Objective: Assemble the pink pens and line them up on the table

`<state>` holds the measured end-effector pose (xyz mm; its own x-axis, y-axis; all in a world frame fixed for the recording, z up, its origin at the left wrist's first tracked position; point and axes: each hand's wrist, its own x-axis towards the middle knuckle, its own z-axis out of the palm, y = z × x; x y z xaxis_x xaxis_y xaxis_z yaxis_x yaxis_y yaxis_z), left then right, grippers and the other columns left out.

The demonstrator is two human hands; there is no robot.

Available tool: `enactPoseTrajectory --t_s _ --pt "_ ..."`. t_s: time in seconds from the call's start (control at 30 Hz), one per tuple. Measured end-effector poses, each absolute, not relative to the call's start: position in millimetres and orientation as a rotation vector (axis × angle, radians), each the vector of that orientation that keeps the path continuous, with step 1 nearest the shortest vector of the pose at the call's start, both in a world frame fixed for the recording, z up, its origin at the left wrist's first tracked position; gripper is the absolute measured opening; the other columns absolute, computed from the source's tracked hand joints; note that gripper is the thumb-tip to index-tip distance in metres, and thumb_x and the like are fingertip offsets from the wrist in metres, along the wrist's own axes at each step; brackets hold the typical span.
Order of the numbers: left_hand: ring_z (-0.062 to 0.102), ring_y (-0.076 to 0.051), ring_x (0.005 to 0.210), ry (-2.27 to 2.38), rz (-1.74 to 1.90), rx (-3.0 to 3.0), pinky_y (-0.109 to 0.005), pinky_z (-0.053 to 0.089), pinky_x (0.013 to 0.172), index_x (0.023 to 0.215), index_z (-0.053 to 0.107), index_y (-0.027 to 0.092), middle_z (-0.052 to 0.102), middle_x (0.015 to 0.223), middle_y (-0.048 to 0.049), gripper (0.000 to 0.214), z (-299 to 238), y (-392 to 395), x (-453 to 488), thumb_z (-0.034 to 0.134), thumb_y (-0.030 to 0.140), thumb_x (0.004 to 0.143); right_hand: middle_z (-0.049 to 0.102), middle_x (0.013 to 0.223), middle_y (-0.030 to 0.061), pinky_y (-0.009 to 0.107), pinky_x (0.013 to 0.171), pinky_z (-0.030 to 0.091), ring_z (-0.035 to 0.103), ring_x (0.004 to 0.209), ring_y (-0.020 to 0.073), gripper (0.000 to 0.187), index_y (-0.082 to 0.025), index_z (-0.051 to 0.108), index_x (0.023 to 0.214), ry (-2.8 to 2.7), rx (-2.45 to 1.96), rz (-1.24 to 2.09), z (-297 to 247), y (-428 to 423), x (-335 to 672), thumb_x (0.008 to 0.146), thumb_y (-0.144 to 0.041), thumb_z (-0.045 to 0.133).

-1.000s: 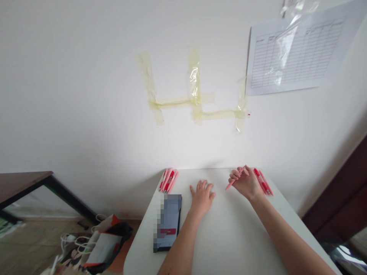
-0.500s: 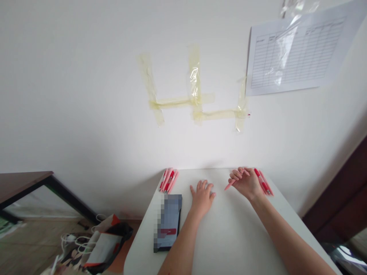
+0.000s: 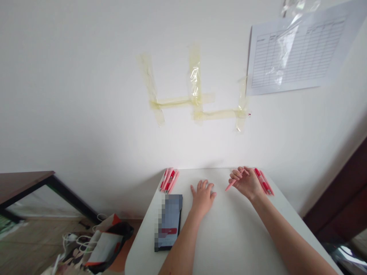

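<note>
My left hand [image 3: 203, 196] lies palm down on the white table [image 3: 226, 236], fingers spread and holding nothing. My right hand [image 3: 247, 182] is turned partly palm up, its fingers curled around a pink pen [image 3: 230, 185] whose tip points toward the lower left. Part of that pen is hidden by the fingers. Just right of this hand lie a few pink and red pens [image 3: 264, 181], side by side near the table's edge. Several more pink and red pens [image 3: 169, 180] rest in a bunch at the far left corner. Left of my left forearm is a phone [image 3: 169, 221], partly blurred out.
The table stands against a white wall with yellowish tape strips [image 3: 195, 82] and a taped-up printed sheet [image 3: 295, 57]. Paper bags [image 3: 104, 244] sit on the floor at left, below a dark-topped desk [image 3: 25, 181]. Dark reddish furniture [image 3: 341, 202] is at right.
Both hands and the pens stay almost where they were. The whole view has shifted very slightly.
</note>
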<state>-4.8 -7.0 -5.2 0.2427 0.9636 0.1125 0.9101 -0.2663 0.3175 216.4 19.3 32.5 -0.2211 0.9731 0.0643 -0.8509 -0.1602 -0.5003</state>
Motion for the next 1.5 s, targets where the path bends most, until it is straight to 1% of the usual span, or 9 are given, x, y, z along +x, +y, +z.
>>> enactPoseTrajectory --t_s 0.4,0.5,0.67,0.73,0.9,1.07,1.23,1.37,1.5 --pt "0.029 -0.032 0.15 1.774 0.417 2.322 -0.076 0.013 0.118 0.136 0.052 0.034 0.043 0.156 -0.0055 0.04 -4 -7 -4 0.045 0.042 0.097 0.051 0.068 -0.0024 0.037 0.067 0.05 0.049 0.062 0.0154 0.026 -0.024 0.055 0.076 -0.519 -0.347 1.727 27 23 218 0.087 -0.047 0.062" --pt "0.029 -0.032 0.15 1.774 0.424 2.321 -0.076 0.013 0.118 0.136 0.052 0.034 0.043 0.157 -0.005 0.04 -4 -7 -4 0.045 0.041 0.097 0.057 0.075 -0.0006 0.037 0.068 0.054 0.054 0.067 0.0164 0.014 -0.024 0.062 0.09 -0.486 -0.385 1.731 25 27 221 0.083 -0.036 0.064" --pt "0.028 -0.031 0.15 1.777 0.384 2.316 -0.075 0.013 0.119 0.137 0.052 0.034 0.042 0.157 -0.0059 0.041 -2 -8 -5 0.043 0.042 0.097 0.063 0.083 -0.0013 0.038 0.082 0.061 0.061 0.072 0.0144 0.046 -0.023 0.064 0.109 -0.599 -0.541 1.608 15 36 230 0.067 -0.006 0.073" --pt "0.027 -0.031 0.151 1.78 0.37 2.321 -0.074 0.014 0.119 0.137 0.051 0.034 0.041 0.158 -0.0057 0.042 -2 -8 -5 0.042 0.043 0.098 0.065 0.085 0.0001 0.041 0.088 0.062 0.065 0.079 0.0171 0.044 -0.022 0.066 0.106 -0.634 -0.632 1.536 10 40 233 0.067 -0.005 0.077" --pt "0.028 -0.031 0.15 1.781 0.391 2.326 -0.075 0.015 0.119 0.136 0.052 0.035 0.042 0.157 -0.0053 0.04 -3 -7 -5 0.043 0.042 0.098 0.068 0.086 0.004 0.04 0.082 0.065 0.069 0.084 0.0228 0.036 -0.019 0.07 0.097 -0.697 -0.766 1.302 6 45 240 0.065 -0.016 0.087" --pt "0.029 -0.032 0.15 1.773 0.431 2.318 -0.077 0.014 0.118 0.135 0.053 0.035 0.044 0.156 -0.0049 0.039 -6 -7 -5 0.044 0.041 0.097 0.072 0.086 0.006 0.046 0.082 0.056 0.069 0.082 0.0266 0.038 -0.02 0.074 0.106 -0.929 -1.287 0.727 14 42 256 0.073 -0.037 0.079" --pt "0.029 -0.031 0.15 1.775 0.442 2.327 -0.076 0.014 0.118 0.136 0.053 0.034 0.043 0.157 -0.0053 0.04 -8 -6 -6 0.044 0.041 0.097 0.07 0.1 0.0119 0.05 0.092 0.045 0.064 0.086 0.0271 0.028 -0.021 0.071 0.103 -1.22 -1.749 -0.006 12 38 271 0.082 -0.033 0.058" --pt "0.029 -0.031 0.15 1.774 0.446 2.331 -0.077 0.014 0.118 0.136 0.053 0.034 0.043 0.157 -0.0051 0.04 -9 -6 -5 0.044 0.041 0.098 0.069 0.086 0.0097 0.061 0.107 0.025 0.06 0.084 0.0263 0.012 -0.021 0.066 0.083 -1.307 -1.878 -0.258 0 37 270 0.082 -0.024 0.054" --pt "0.029 -0.031 0.151 1.782 0.431 2.337 -0.077 0.014 0.118 0.137 0.052 0.034 0.043 0.157 -0.0051 0.04 -8 -6 -5 0.044 0.041 0.098 0.068 0.08 0.009 0.07 0.107 0.013 0.056 0.093 0.0296 0.01 -0.021 0.061 0.072 -1.334 -1.915 -0.287 -7 36 267 0.08 -0.02 0.055"
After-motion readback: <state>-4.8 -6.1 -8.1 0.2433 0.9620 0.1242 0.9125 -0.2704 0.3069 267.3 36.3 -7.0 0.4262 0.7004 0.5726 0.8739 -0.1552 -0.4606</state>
